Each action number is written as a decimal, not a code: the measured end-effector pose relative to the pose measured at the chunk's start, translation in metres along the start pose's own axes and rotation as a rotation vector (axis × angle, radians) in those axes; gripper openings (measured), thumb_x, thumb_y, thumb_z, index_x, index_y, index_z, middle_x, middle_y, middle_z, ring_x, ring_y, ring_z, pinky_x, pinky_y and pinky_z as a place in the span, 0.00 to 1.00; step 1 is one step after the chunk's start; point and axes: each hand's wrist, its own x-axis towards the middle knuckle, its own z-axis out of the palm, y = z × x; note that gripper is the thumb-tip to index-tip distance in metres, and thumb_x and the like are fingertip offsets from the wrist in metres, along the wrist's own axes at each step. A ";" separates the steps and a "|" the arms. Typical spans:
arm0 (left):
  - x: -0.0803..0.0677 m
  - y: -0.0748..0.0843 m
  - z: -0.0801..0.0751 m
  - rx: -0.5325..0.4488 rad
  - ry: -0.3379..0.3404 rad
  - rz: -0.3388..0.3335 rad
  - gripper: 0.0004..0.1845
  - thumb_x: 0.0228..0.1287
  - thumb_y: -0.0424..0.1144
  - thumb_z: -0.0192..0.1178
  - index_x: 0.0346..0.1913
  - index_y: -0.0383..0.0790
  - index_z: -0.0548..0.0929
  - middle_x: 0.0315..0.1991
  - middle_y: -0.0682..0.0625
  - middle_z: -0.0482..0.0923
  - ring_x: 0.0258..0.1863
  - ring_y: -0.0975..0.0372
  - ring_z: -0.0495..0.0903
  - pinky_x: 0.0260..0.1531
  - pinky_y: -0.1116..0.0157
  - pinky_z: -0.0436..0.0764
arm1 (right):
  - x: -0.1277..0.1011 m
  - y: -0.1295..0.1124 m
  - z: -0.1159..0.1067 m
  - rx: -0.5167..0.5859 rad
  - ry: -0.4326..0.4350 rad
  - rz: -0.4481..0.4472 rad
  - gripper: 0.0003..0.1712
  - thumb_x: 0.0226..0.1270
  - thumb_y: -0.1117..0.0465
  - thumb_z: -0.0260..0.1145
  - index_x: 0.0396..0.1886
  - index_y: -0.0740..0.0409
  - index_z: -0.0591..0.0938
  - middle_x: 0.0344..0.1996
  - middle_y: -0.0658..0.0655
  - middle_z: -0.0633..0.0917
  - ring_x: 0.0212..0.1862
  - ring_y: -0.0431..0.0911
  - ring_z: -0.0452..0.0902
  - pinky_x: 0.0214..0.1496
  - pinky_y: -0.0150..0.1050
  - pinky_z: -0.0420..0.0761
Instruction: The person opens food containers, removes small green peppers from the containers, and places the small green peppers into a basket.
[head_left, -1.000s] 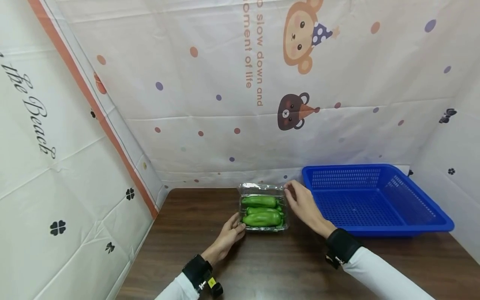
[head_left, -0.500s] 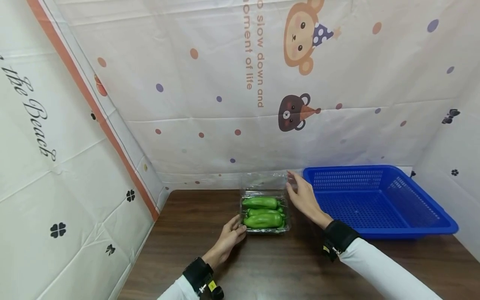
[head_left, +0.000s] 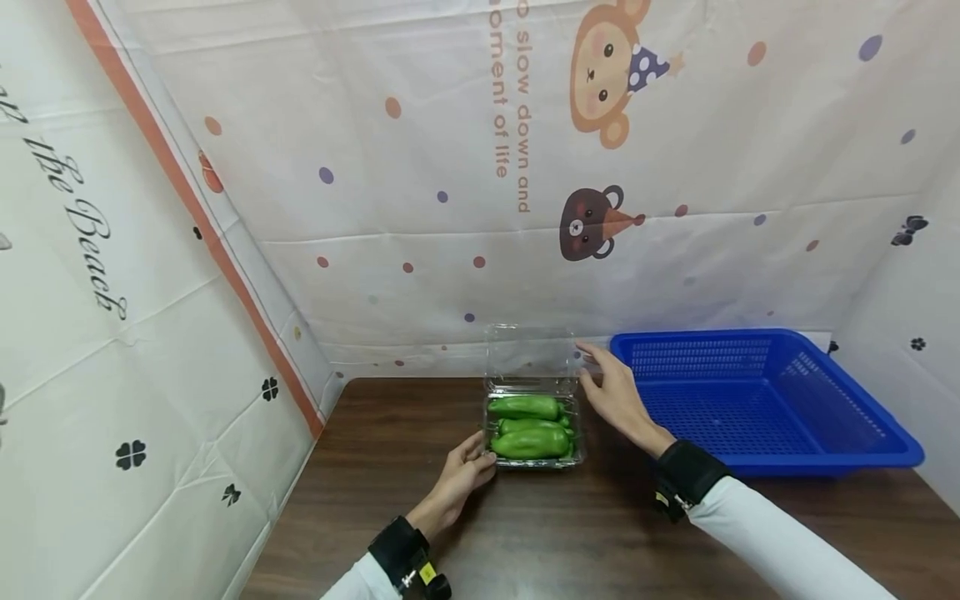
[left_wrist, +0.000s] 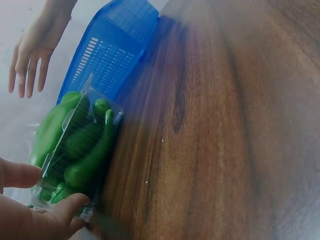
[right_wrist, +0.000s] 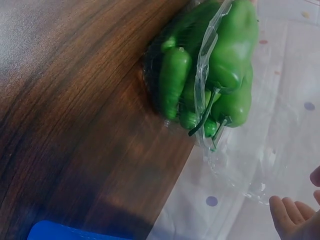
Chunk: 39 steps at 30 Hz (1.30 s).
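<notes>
A clear plastic clamshell box (head_left: pixel 534 464) holding several green peppers (head_left: pixel 531 442) sits on the wooden table, its lid (head_left: pixel 529 354) raised toward the back wall. At the box's near left corner, my left hand (head_left: pixel 456 478) grips the wall, thumb on one side and fingers on the other, as the left wrist view shows close up. My right hand (head_left: pixel 613 398) is at the right side of the raised lid, its fingers extended; in the right wrist view the fingertips (right_wrist: pixel 281 215) are right at the lid's edge. Pepper stems point toward the right.
A blue perforated plastic basket (head_left: pixel 757 461) stands on the table to the right, close beside my right hand. Behind the box hangs a printed cloth (head_left: pixel 420 217), and another cloth wall (head_left: pixel 172 375) borders the table's left side.
The lid has swung up and back from low over the peppers to standing upright. My right hand has followed it and its fingers have straightened. My left hand stays at the corner.
</notes>
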 end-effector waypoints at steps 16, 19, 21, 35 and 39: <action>-0.004 0.000 0.006 0.022 0.033 -0.011 0.39 0.75 0.36 0.56 0.80 0.28 0.49 0.79 0.26 0.49 0.77 0.38 0.59 0.74 0.46 0.70 | -0.006 0.002 -0.004 -0.016 -0.042 0.008 0.25 0.71 0.75 0.58 0.67 0.67 0.77 0.62 0.70 0.79 0.62 0.64 0.78 0.58 0.56 0.85; 0.002 0.004 0.004 0.030 0.089 0.008 0.38 0.77 0.39 0.53 0.80 0.29 0.50 0.79 0.28 0.49 0.78 0.38 0.56 0.77 0.44 0.64 | -0.007 0.003 -0.006 -0.015 -0.043 0.016 0.25 0.70 0.75 0.58 0.66 0.68 0.77 0.62 0.70 0.79 0.63 0.65 0.77 0.59 0.56 0.85; 0.008 0.006 0.003 0.014 0.117 0.014 0.36 0.80 0.41 0.49 0.81 0.30 0.49 0.81 0.29 0.47 0.80 0.39 0.52 0.78 0.43 0.60 | -0.007 0.002 -0.007 -0.017 -0.043 0.018 0.25 0.70 0.75 0.58 0.66 0.68 0.77 0.62 0.71 0.79 0.63 0.65 0.77 0.58 0.56 0.85; 0.033 -0.001 -0.012 -0.088 -0.062 -0.020 0.41 0.69 0.29 0.42 0.83 0.38 0.41 0.84 0.38 0.30 0.83 0.42 0.34 0.81 0.39 0.40 | -0.013 -0.003 -0.003 -0.013 -0.121 0.028 0.26 0.72 0.73 0.58 0.69 0.66 0.75 0.65 0.72 0.78 0.63 0.65 0.77 0.59 0.57 0.85; 0.032 -0.002 -0.009 -0.085 -0.086 -0.026 0.40 0.70 0.30 0.42 0.83 0.39 0.42 0.84 0.38 0.32 0.83 0.42 0.39 0.81 0.40 0.42 | -0.015 -0.004 0.000 -0.019 -0.137 0.030 0.25 0.72 0.73 0.59 0.68 0.66 0.75 0.64 0.73 0.78 0.63 0.65 0.78 0.59 0.58 0.85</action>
